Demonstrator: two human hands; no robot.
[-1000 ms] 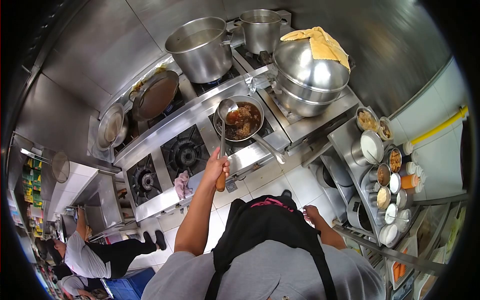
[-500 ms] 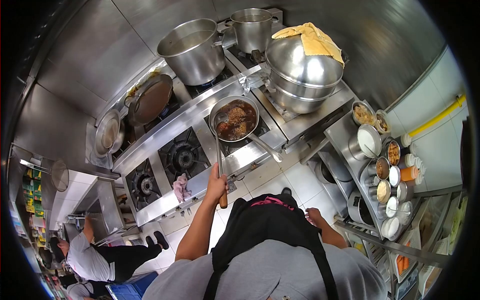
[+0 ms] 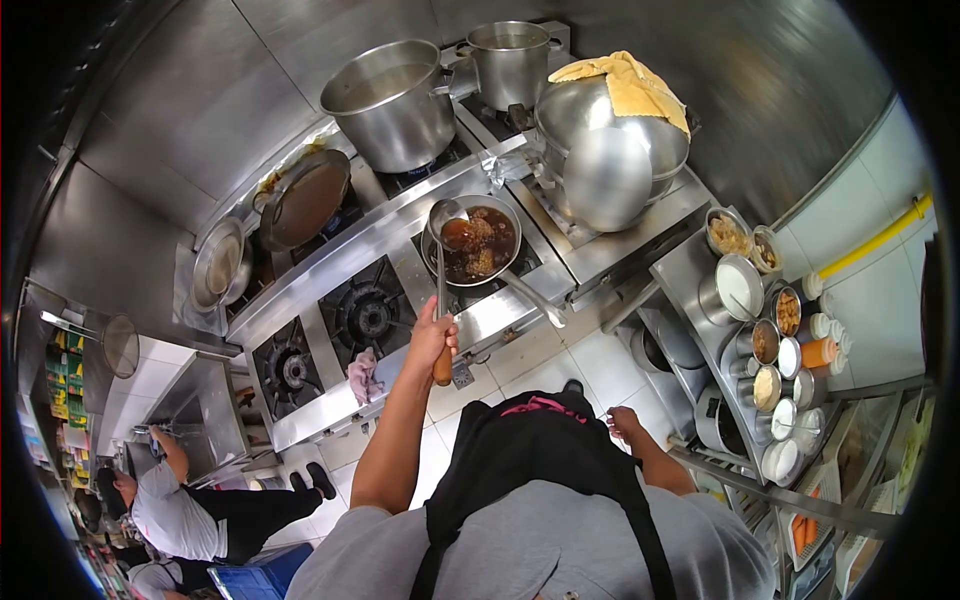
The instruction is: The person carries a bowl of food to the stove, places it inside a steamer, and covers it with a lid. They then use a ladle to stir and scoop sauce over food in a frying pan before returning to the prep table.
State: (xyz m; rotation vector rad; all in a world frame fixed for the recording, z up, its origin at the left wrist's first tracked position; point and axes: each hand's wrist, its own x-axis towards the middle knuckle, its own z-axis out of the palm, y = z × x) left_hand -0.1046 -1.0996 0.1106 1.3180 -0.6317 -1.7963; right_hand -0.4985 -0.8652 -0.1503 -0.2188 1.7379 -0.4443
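My left hand (image 3: 432, 337) is wrapped round the wooden handle of a metal ladle (image 3: 448, 216). The ladle's bowl is over the left part of a frying pan (image 3: 521, 217) on the stove, tipped over the dark sauce. In the pan lie brown, crumb-like clumps (image 3: 482, 250) in the sauce. The pan's handle points down and to the right, with no hand on it. My right hand (image 3: 624, 424) hangs low at my right side, fingers loosely apart, holding nothing.
Large pots (image 3: 388, 110) stand behind the pan, and a domed steamer (image 3: 610, 150) with a yellow cloth to its right. A pink cloth (image 3: 363, 376) hangs at the stove's front edge. Ingredient containers (image 3: 738, 285) fill the right shelf. A co-worker (image 3: 180, 510) is at lower left.
The ladle has risen from the sauce, its bowl now higher in the pan. My left hand has moved slightly up. A blurred, rounded metallic shape now shows in front of the steamer.
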